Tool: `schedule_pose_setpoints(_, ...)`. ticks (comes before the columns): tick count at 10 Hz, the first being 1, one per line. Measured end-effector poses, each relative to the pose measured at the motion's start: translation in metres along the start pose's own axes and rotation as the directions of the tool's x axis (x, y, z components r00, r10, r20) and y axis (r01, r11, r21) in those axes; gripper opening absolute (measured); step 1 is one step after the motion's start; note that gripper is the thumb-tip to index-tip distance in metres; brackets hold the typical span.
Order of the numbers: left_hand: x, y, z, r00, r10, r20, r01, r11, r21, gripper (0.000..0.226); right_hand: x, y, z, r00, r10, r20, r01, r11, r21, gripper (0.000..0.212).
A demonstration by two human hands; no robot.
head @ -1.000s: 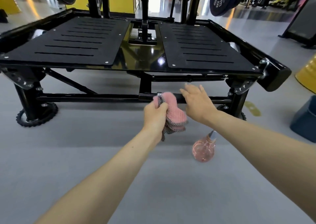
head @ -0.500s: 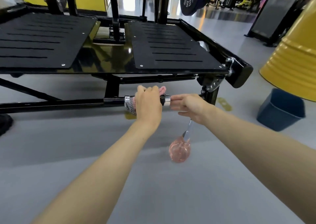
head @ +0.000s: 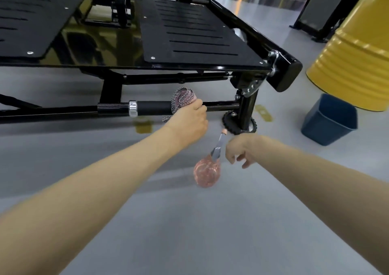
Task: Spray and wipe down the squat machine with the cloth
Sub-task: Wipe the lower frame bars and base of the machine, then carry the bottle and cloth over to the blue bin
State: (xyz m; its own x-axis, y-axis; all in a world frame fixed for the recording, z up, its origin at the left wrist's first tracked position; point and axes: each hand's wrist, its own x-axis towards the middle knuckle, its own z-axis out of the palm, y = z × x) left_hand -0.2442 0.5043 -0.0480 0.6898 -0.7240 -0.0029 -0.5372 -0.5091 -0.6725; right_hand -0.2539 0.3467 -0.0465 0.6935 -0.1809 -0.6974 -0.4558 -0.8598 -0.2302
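Left arm stretched forward. Left hand (head: 187, 121) knuckles up, clenched round pink-and-grey checked woven cloth (head: 183, 98). Cloth at hand's 12 o'clock, wrapped over black padded grip (head: 152, 107) on low crossbar of black steel squat machine (head: 189, 33). Right arm enters from my 4 o'clock. Right hand (head: 242, 149) palm down, fingers loosely curled, grasping nothing I can see. Round clear pink spray bottle (head: 207, 175) on grey floor (head: 189, 232) at right hand's 7 o'clock, silver nozzle just beside fingers. Blue plastic bin (head: 328, 121) at 3 o'clock.
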Motion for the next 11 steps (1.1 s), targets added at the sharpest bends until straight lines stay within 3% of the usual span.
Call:
schedule_pose_setpoints(1,-0.026,-0.002,0.014,0.983,0.184,0.006,-0.183,0.972,0.145,0.014,0.005,0.007,0.017,0.993,-0.093,0.068,0.094,0.996,-0.012,0.069)
schedule_pose_setpoints(2,-0.069,-0.009,0.049,0.969,0.245,-0.018,-0.241,0.961,0.137,0.018,0.008,0.01,0.026,0.982,-0.188,0.023,0.186,0.98,0.071,0.058)
schedule_pose_setpoints(3,-0.103,-0.02,0.065,0.986,0.167,0.015,-0.167,0.986,-0.016,0.021,0.007,0.013,0.032,0.972,-0.23,-0.048,0.235,0.957,0.169,0.056)
schedule_pose_setpoints(4,-0.125,-0.023,0.078,0.969,0.086,0.231,-0.055,0.989,-0.138,0.029,0.007,0.01,0.046,0.947,-0.298,-0.123,0.32,0.913,0.253,0.027)
schedule_pose_setpoints(5,-0.129,-0.023,0.087,0.902,-0.157,0.403,0.375,0.746,-0.55,0.024,0.019,0.001,0.06,0.943,-0.286,-0.172,0.332,0.857,0.393,0.023)
schedule_pose_setpoints(6,-0.128,-0.019,0.097,0.63,-0.344,0.696,0.503,-0.502,-0.704,0.016,0.037,-0.01,0.069,0.948,-0.141,-0.284,0.284,0.78,0.559,0.019)
schedule_pose_setpoints(7,-0.133,-0.006,0.088,0.484,-0.217,0.848,0.163,-0.929,-0.331,0.014,0.043,-0.014,0.078,0.922,-0.08,-0.38,0.283,0.808,0.517,0.019)
schedule_pose_setpoints(8,-0.147,0.002,0.071,0.474,-0.049,0.879,0.035,-0.997,-0.075,0.018,0.027,-0.02,0.092,0.903,-0.098,-0.419,0.303,0.835,0.459,0.017)
schedule_pose_setpoints(9,-0.171,0.01,0.052,0.488,0.024,0.873,-0.058,-0.997,0.06,0.02,0.0,-0.026,0.108,0.911,-0.089,-0.403,0.3,0.812,0.501,0.012)
schedule_pose_setpoints(10,-0.194,0.008,0.018,0.552,0.084,0.83,-0.008,-0.994,0.106,0.019,-0.04,-0.029,0.122,0.938,-0.027,-0.345,0.243,0.763,0.6,0.012)
schedule_pose_setpoints(11,-0.202,-0.009,-0.017,0.5,0.152,0.853,0.074,-0.988,0.132,0.028,-0.094,-0.033,0.126,0.97,0.043,-0.241,0.135,0.728,0.672,0.01)
